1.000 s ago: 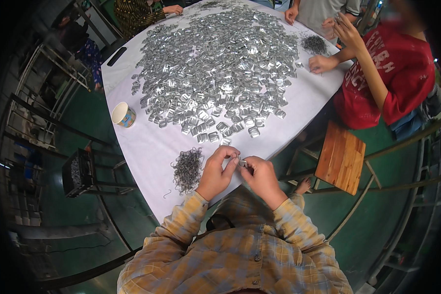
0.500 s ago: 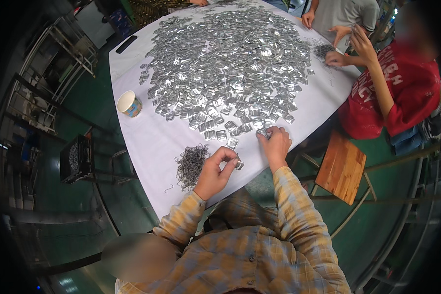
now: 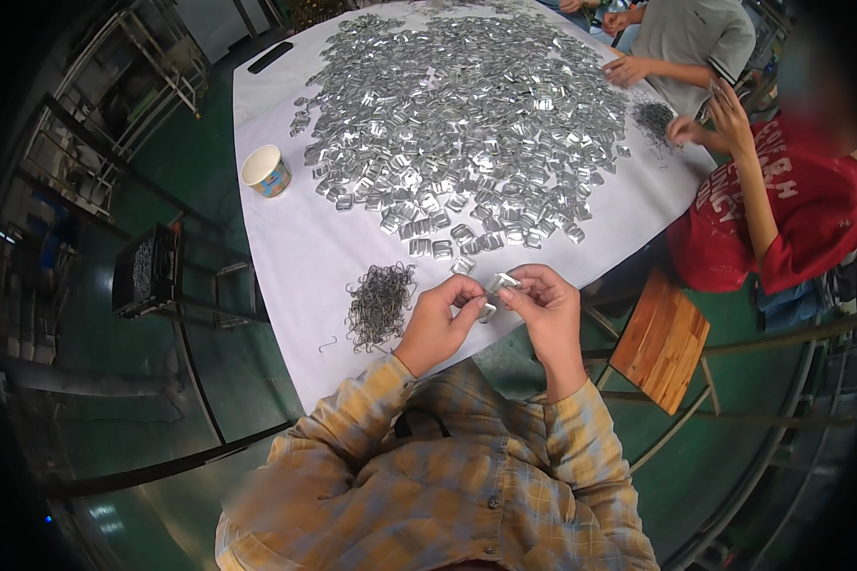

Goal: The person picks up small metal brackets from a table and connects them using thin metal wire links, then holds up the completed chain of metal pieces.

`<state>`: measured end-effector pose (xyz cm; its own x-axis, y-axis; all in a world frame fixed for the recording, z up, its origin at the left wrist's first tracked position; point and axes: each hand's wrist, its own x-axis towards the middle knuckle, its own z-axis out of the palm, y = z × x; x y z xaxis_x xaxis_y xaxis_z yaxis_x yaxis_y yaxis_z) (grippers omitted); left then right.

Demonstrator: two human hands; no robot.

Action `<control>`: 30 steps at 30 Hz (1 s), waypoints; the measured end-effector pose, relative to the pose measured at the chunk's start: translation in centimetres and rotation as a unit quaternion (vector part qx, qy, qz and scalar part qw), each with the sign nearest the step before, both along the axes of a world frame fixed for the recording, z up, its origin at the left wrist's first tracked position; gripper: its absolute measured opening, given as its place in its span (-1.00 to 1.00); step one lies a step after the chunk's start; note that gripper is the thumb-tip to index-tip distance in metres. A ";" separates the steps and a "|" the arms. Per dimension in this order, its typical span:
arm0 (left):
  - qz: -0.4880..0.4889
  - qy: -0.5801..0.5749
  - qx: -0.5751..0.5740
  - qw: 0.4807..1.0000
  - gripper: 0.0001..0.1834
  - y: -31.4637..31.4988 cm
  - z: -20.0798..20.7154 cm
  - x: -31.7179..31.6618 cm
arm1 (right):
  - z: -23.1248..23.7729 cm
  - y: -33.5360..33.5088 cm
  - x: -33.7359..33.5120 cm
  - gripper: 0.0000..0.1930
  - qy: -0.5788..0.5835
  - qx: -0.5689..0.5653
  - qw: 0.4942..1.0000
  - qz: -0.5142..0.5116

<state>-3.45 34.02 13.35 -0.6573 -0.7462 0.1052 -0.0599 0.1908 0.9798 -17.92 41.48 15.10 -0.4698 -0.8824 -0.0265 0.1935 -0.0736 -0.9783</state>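
My left hand (image 3: 438, 324): thumb and forefinger pinched together, a small silver buckle (image 3: 487, 312) showing just past the fingertips. Some of the grip is hidden; whether anything else is caught in it, I cannot tell. My right hand (image 3: 552, 309): thumb and fingers closed on another buckle, the raised buckle (image 3: 503, 282), tilted and catching the light. Hands close together, both above the near edge of the desk (image 3: 276, 257), the raised buckle a little higher than the other.

Ahead of me, a broad heap of buckles (image 3: 467, 124) spreads over most of the white desk top, thinning toward my side. One loose buckle (image 3: 463, 265) lies near my left hand, at the heap's near edge. Just left of that hand, a tangle of dark wire hooks (image 3: 379, 305); a single hook (image 3: 328, 344) lies apart to its left.

Farther up the left side: a paper cup (image 3: 267, 171), upright, then a flat black object (image 3: 270, 57) near the edge. To my right, a wooden stool (image 3: 662, 343) beside the desk. Beyond it, a co-worker in a red shirt (image 3: 771, 200), hands raised near a smaller dark pile (image 3: 652, 122).
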 end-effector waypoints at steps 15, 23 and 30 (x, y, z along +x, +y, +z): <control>-0.061 0.005 -0.015 0.998 -0.80 0.6 -0.1 1.7 | -0.4 1.2 0.7 -0.84 0.060 -0.017 0.998 0.017; 0.132 -0.268 -0.392 0.870 -0.68 -4.2 -3.9 8.6 | 0.5 1.2 0.2 -0.85 0.123 -0.026 0.992 -0.017; 0.176 -0.268 -0.345 0.882 -0.84 -7.9 -0.3 13.2 | 0.6 2.1 -0.4 -0.82 0.124 -0.032 0.991 -0.030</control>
<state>9.72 26.13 13.07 -0.4901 -0.7947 0.3582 -0.6546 0.6069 0.4508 -18.29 43.62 15.67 -0.5062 -0.8491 0.1511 -0.0584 -0.1410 -0.9883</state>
